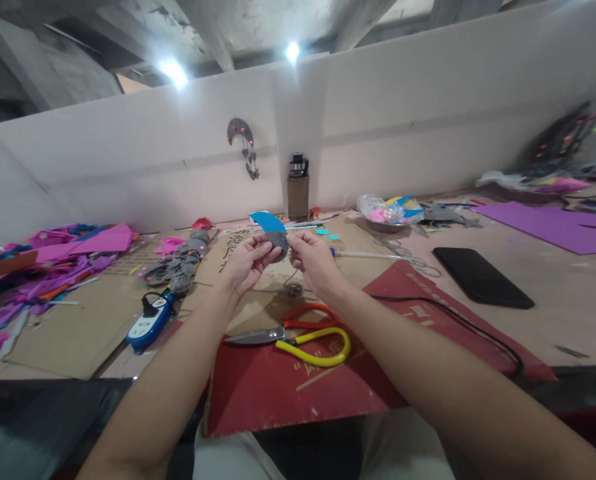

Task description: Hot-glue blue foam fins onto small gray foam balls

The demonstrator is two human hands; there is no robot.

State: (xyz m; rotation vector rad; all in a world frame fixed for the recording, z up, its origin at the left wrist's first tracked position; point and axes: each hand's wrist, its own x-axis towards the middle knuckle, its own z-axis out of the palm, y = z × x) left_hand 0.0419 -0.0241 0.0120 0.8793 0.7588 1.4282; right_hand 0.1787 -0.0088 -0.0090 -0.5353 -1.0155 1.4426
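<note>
A blue foam crescent is held up over the table, its lower part wrapped in grey yarn. My left hand pinches the wrapped part from the left between thumb and fingers. On the other side, the fingertips of my right hand are pressed together at the wrapped edge; whether they grip the crescent or the yarn strand is hidden. A thin strand hangs below toward a small ball of grey yarn. Scissors with one red and one yellow handle lie partly spread beneath my hands.
Red cardboard lies under the scissors. At left are a power strip, grey wrapped pieces and foam scraps. A bottle stands behind; a phone and black cable lie right. A finished-looking grey crescent hangs on the wall.
</note>
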